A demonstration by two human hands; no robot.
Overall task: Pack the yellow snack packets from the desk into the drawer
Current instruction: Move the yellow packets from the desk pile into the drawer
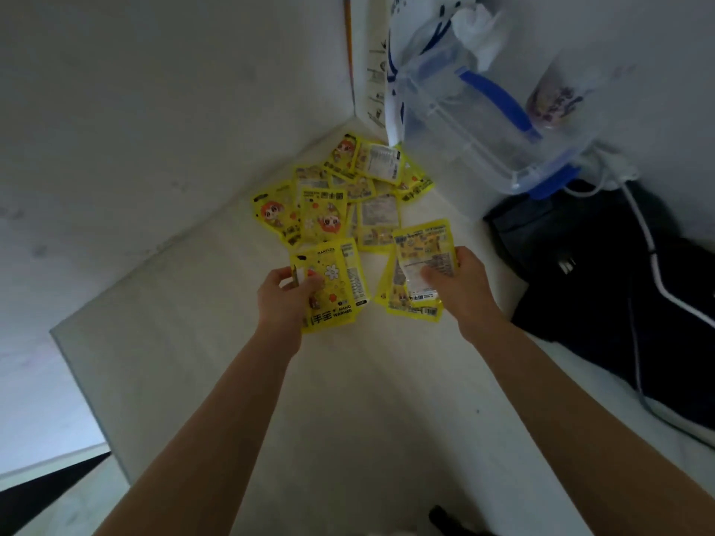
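both hands gathering yellow packets off the surface, drawer not in view

the left hand (286,294) has its fingers and thumb curled round a small stack of yellow packets (332,284), held face up so more can likely be slid on top; the right hand (458,282) pinches a second stack (419,261) print side up, thumb on top, with a few packets fanned out beneath it. collecting with both hands at once looks like a way to cut trips to the drawer. the loose pile of remaining packets (336,199) lies overlapping on the white surface (367,400), far from the person and pushed into the corner by the wall. to the right stand a clear lidded container (483,121) with blue clips and a dark bag (603,272), both well apart from the hands. most of the packing seems yet to be done.
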